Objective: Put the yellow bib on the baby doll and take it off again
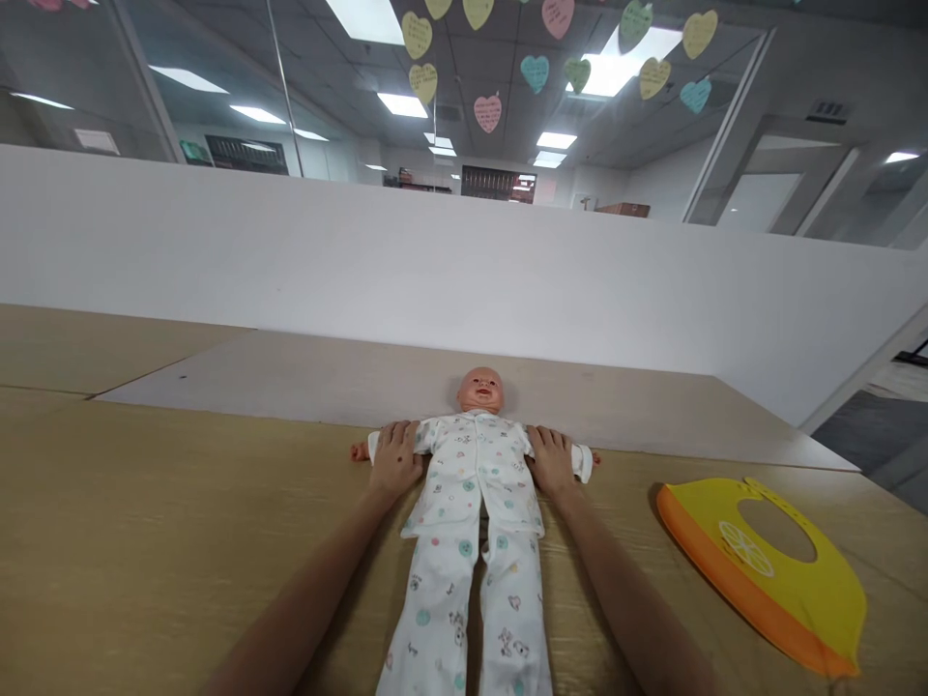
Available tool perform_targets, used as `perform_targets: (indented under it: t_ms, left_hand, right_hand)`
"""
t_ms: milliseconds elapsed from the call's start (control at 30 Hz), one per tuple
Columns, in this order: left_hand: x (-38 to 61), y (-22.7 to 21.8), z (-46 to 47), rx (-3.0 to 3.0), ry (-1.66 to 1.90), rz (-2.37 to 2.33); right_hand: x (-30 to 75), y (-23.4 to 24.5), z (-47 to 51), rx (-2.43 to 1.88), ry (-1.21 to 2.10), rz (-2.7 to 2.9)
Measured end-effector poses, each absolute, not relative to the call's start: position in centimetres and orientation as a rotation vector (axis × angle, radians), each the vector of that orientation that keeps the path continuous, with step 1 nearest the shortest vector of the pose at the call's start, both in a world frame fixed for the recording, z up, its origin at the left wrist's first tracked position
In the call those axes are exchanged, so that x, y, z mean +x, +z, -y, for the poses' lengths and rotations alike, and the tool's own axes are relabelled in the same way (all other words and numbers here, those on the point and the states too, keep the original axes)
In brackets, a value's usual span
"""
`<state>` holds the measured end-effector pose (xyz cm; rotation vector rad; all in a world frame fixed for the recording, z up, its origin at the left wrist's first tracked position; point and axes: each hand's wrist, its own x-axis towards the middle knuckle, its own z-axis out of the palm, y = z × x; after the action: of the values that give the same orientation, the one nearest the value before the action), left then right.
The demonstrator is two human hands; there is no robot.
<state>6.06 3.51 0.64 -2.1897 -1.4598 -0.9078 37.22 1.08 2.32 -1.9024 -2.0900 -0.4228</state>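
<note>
A bald baby doll (pixel 480 389) lies on its back on the table, head away from me and arms stretched out sideways. It wears a white printed long-sleeved top (pixel 471 474) and matching trousers (pixel 439 599); the front of the top parts at the bottom. My left hand (pixel 396 459) is closed over the sleeve on the left, with the doll's small hand (pixel 359 451) showing beyond it. Over the other sleeve, my right hand (pixel 551 456) is closed in the same way. The undersides of my fingers are hidden. The doll's feet fall outside the view.
A yellow and orange bib (pixel 783 565) lies on the wooden table (pixel 181 541) at the right. Behind the doll runs a pale panel (pixel 326 377), then a low white wall (pixel 435 261). Glass with heart-shaped notes (pixel 487 113) rises above it.
</note>
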Motion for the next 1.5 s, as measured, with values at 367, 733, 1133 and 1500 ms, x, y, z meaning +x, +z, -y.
perform_targets:
  t_ms: [367,733,1133,1500]
  left_hand:
    - [6.0,1.1,-3.3,-2.136,-1.191,1.437]
    - [-3.8,0.9,-5.1,-1.761,-1.485,2.224]
    - [-5.3,0.9,-2.3,-2.435,-1.303,1.964]
    - [-6.1,-0.4,-3.0,-2.332,-1.148,1.972]
  right_hand:
    - [38.3,1.8,-1.8,-1.637,-0.414,2.065]
    - [47.6,1.3,-0.9,-1.788,0.022,1.204]
    - [51.0,-0.3,1.3,-1.651,0.357,1.463]
    - [50.9,-0.7,2.2,-1.751,0.108,1.732]
